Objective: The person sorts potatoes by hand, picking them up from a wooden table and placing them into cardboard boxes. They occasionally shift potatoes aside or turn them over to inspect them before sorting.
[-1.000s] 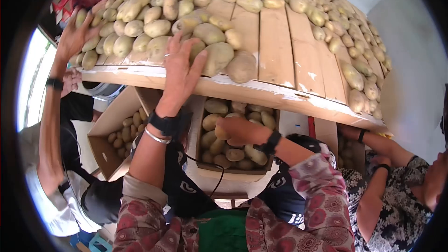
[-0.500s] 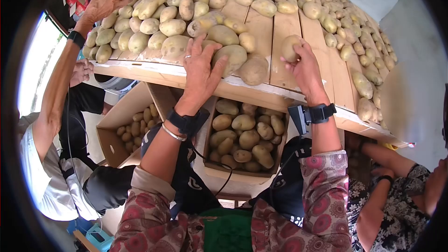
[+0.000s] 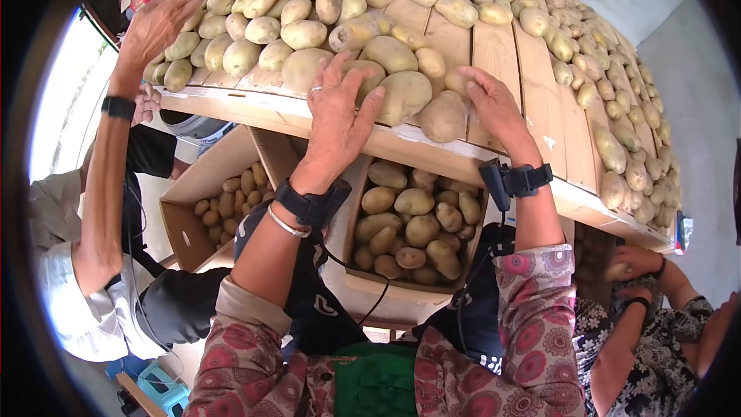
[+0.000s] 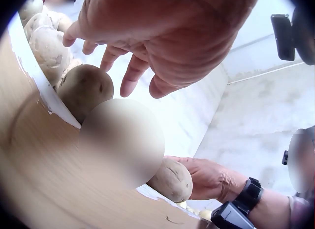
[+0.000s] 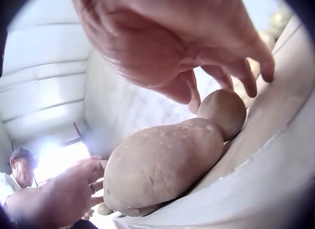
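Observation:
My left hand [image 3: 340,112] lies with fingers spread over potatoes at the front edge of the boards; in the left wrist view this hand [image 4: 167,42] hangs above a potato [image 4: 86,91]. Beside its thumb is a big greenish potato [image 3: 405,99], then a rough brown one [image 3: 442,116]. My right hand [image 3: 500,112] is to the right of these, fingers bent loosely by a small potato [image 3: 455,82]. In the right wrist view its fingers are over that round potato [image 5: 221,113], behind the rough potato [image 5: 162,165], with no grip seen.
More potatoes [image 3: 262,29] cover the left and far parts of the slatted table [image 3: 494,58]. Below its edge stand a box of potatoes [image 3: 351,251] and another at left [image 3: 181,235]. A neighbour's arm [image 3: 104,185] reaches in from the left; another person [image 3: 617,340] sits at right.
My right hand came up from the box with a potato, then moved left and let it go beside the rough brown one. My left hand stayed on the potatoes.

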Action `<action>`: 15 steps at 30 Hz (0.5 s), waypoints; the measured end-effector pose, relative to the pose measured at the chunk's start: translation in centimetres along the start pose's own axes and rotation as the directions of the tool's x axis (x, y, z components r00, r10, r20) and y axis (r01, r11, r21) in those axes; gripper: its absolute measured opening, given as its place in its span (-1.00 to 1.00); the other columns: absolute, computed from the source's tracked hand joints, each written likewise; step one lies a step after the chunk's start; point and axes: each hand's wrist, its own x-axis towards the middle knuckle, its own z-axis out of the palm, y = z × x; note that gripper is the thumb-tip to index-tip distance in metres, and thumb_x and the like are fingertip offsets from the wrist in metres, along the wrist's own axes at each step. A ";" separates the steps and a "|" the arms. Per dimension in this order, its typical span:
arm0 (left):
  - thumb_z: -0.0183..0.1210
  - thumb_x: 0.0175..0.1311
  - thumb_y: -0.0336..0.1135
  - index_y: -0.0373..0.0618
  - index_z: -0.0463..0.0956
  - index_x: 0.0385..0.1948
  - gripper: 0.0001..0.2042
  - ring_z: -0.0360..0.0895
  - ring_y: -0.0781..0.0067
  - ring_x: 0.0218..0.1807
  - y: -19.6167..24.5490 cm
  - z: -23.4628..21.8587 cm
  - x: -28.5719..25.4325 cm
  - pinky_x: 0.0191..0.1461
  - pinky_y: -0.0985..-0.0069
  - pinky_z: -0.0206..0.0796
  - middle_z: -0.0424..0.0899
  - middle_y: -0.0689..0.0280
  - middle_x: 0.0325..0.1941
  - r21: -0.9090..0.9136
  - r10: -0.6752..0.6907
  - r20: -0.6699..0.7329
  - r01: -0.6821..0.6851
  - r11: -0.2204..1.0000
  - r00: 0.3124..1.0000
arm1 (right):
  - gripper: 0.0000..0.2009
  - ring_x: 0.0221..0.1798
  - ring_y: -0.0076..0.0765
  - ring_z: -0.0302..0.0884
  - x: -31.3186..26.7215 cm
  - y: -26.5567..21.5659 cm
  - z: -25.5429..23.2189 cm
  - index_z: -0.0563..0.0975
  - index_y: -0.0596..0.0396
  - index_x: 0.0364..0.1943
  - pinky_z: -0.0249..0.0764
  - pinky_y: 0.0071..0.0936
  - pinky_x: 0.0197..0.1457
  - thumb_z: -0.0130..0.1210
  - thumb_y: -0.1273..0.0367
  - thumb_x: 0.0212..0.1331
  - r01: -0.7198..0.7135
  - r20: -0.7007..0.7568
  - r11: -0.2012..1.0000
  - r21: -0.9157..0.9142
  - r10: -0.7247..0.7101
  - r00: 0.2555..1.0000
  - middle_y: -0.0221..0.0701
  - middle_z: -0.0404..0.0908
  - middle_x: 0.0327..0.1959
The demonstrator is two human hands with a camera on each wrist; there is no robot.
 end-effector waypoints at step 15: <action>0.13 0.22 -0.23 -0.16 0.49 -0.06 -0.70 0.23 -0.10 0.26 -0.2 0.4 -0.4 0.28 0.18 0.09 0.33 -0.07 0.22 0.060 0.075 -0.062 -0.072 0.996 0.995 | -0.59 0.19 -0.35 0.41 -1.2 1.8 -2.0 0.45 0.12 0.10 0.25 -0.46 0.26 -0.09 0.14 0.32 0.035 -0.042 0.999 -0.002 -0.035 0.999 -0.22 0.52 0.09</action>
